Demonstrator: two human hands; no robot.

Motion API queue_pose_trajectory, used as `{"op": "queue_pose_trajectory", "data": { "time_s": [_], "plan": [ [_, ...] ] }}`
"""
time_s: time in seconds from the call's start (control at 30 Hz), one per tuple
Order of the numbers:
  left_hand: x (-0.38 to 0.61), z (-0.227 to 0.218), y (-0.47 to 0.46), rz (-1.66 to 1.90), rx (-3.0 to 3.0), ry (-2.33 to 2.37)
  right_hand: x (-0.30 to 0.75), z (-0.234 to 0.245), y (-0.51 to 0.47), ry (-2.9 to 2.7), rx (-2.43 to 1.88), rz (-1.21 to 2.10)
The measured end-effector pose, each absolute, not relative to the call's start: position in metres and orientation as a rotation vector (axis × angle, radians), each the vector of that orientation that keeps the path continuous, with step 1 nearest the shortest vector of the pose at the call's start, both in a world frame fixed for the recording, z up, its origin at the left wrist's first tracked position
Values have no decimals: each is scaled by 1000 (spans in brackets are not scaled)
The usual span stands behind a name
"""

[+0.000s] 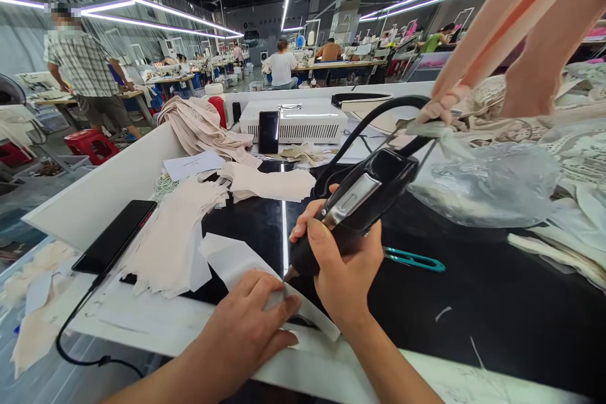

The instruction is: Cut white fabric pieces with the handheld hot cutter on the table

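Observation:
My right hand (pixel 341 265) is wrapped round a black corded hand tool (pixel 362 199) with a silver plate on its body. Its pointed tip touches a pale piece of fabric (pixel 237 259) on the black glossy table (pixel 473 303). My left hand (pixel 246 325) lies flat on that fabric just left of the tip, fingers stretched out and pressing it down. The tool's black cable (pixel 374 115) loops up and back behind it.
A stack of cut pale pieces (pixel 170 243) and a black phone (pixel 115 237) lie left. Teal snips (pixel 414 259) rest right of my hand. A clear plastic bag (pixel 487 183), lace fabric, a white machine (pixel 296 120) and another person's arm (pixel 544 57) stand beyond. Workers fill the background.

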State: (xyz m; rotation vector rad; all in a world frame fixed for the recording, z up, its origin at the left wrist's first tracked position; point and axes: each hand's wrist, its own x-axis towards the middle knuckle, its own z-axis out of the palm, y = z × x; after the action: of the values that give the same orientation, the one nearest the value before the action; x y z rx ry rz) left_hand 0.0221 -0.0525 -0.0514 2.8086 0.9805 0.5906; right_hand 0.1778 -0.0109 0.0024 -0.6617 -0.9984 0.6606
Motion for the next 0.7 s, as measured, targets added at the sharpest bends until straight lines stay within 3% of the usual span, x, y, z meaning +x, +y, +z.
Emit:
{"op": "queue_pose_trajectory", "data": {
  "time_s": [0.33, 0.5, 0.7],
  "plan": [
    [6, -30, -38, 570, 2653, 879, 184, 11, -11, -1016, -694, 623],
    [-12, -27, -15, 403, 2860, 729, 199, 21, -23, -982, -713, 606],
    [5, -32, -20, 271, 2946, 1205, 212, 27, -41, -953, -730, 597]
  ]
}}
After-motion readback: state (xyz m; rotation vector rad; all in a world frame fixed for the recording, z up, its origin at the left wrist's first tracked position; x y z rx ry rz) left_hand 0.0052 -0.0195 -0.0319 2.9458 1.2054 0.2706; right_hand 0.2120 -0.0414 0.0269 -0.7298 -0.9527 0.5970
